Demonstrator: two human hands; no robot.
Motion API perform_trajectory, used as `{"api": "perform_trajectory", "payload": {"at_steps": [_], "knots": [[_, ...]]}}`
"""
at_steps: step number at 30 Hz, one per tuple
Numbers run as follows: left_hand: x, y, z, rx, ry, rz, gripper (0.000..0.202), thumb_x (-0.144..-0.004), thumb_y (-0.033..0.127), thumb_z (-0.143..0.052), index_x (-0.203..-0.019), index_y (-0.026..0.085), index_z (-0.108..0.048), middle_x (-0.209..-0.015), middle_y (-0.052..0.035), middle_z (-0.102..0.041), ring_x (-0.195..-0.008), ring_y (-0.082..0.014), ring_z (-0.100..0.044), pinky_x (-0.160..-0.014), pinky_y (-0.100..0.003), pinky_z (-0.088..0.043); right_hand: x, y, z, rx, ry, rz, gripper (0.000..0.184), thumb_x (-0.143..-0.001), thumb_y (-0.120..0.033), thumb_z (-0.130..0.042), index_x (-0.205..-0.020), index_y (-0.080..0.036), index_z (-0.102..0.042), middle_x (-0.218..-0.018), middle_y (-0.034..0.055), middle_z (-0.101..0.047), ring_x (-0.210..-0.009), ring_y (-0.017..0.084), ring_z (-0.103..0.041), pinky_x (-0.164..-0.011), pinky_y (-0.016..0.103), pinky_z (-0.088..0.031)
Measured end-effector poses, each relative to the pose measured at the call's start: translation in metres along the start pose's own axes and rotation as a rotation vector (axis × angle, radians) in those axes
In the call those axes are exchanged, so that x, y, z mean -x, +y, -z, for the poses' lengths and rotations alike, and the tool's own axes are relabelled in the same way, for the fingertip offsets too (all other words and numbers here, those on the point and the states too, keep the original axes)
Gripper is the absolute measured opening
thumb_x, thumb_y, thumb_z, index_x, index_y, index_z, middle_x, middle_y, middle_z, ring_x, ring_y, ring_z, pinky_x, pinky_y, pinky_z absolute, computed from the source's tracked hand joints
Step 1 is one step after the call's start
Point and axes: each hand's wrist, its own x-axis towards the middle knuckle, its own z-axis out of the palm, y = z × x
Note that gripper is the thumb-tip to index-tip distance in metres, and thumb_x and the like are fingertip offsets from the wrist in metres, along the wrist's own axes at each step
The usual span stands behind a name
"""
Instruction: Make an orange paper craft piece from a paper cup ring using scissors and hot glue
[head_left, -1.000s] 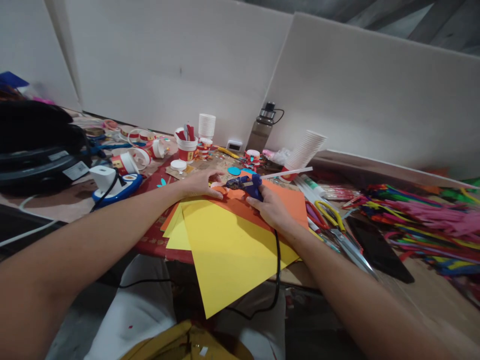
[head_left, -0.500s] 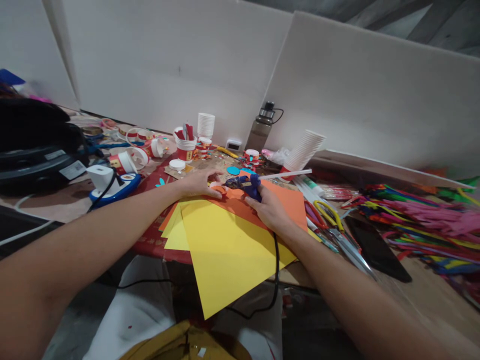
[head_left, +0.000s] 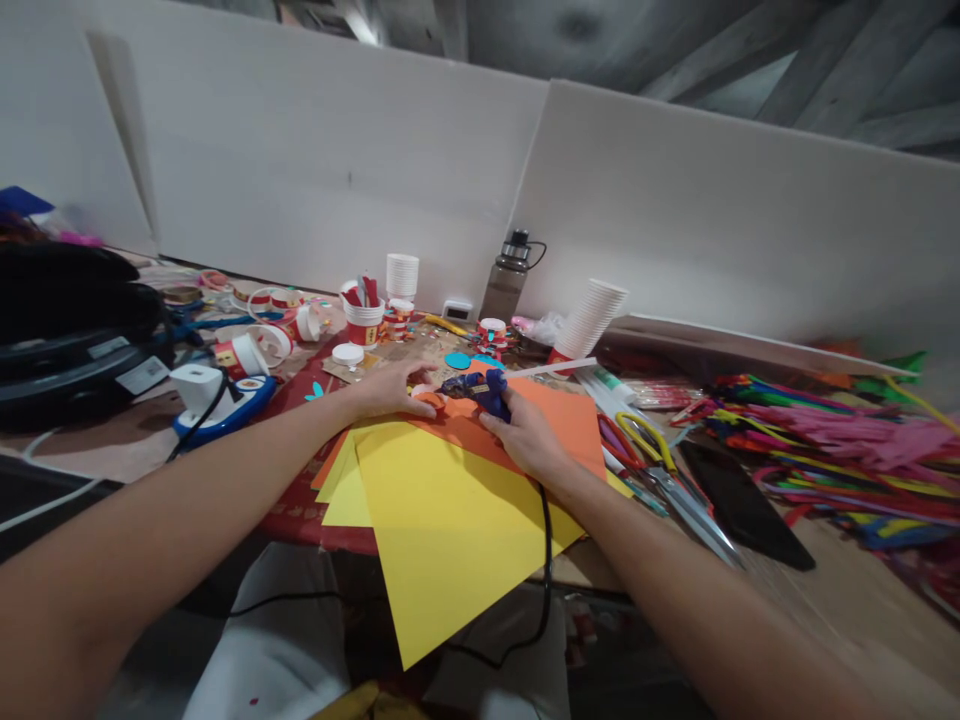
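My right hand [head_left: 529, 432] is wrapped around a blue hot glue gun [head_left: 489, 390], with a long whitish glue stick [head_left: 559, 367] jutting from its back. The gun's nozzle points left, close to my left hand [head_left: 394, 390]. My left fingers curl around a small orange and whitish piece [head_left: 430, 399], partly hidden by the fingers; its exact kind is unclear. Both hands are above orange paper [head_left: 566, 420], which overlaps yellow sheets [head_left: 450, 530]. From the gun, a black cord [head_left: 547, 545] runs down over the table's front edge.
Behind the hands are a bottle [head_left: 504, 285], stacked paper cups [head_left: 592, 315] and a cup of red tools [head_left: 364, 320]. A blue power strip [head_left: 251, 400] lies left. On the right are scissors [head_left: 686, 505], a black phone [head_left: 742, 505] and colourful pipe cleaners [head_left: 862, 430].
The camera has tilted upward, so the table sits lower in view and more ceiling shows. Both hands keep nearly the same place over the paper, the nozzle still beside my left fingers.
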Motion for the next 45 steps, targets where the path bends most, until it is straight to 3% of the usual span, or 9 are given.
{"api": "perform_trajectory", "payload": {"at_steps": [21,30,45], "knots": [[-0.0014,-0.0047,-0.0017,-0.046,0.019,0.002,0.087,-0.062,0.056,-0.075,-0.136,0.019,-0.051,-0.121,-0.0076,-0.066,-0.111,-0.0246,-0.061,-0.094,-0.032,-0.045,-0.0004,0.0004,-0.002,0.048,0.003,0.014,0.04,-0.083,-0.031,-0.058,-0.118,-0.014,-0.061,-0.092,0.0062,-0.068,-0.077,0.018,-0.056,-0.072,0.03,-0.042],[-0.0009,-0.0037,-0.0018,-0.021,0.02,-0.007,0.086,-0.062,0.055,-0.076,-0.136,0.019,-0.051,-0.119,-0.0074,-0.066,-0.107,-0.0226,-0.062,-0.092,-0.03,-0.046,0.0002,-0.0007,-0.0023,0.032,0.01,0.009,0.04,-0.083,-0.032,-0.059,-0.118,-0.014,-0.062,-0.071,0.0006,-0.061,-0.069,0.016,-0.054,-0.069,0.029,-0.043],[-0.0004,-0.004,-0.0006,-0.067,0.029,-0.023,0.087,-0.061,0.055,-0.077,-0.136,0.017,-0.051,-0.123,-0.0094,-0.065,-0.111,-0.0243,-0.061,-0.093,-0.031,-0.046,0.0008,-0.0037,-0.0015,0.058,0.004,0.009,0.037,-0.083,-0.032,-0.058,-0.114,-0.012,-0.063,-0.075,0.0022,-0.063,-0.068,0.016,-0.053,-0.07,0.029,-0.043]]}}
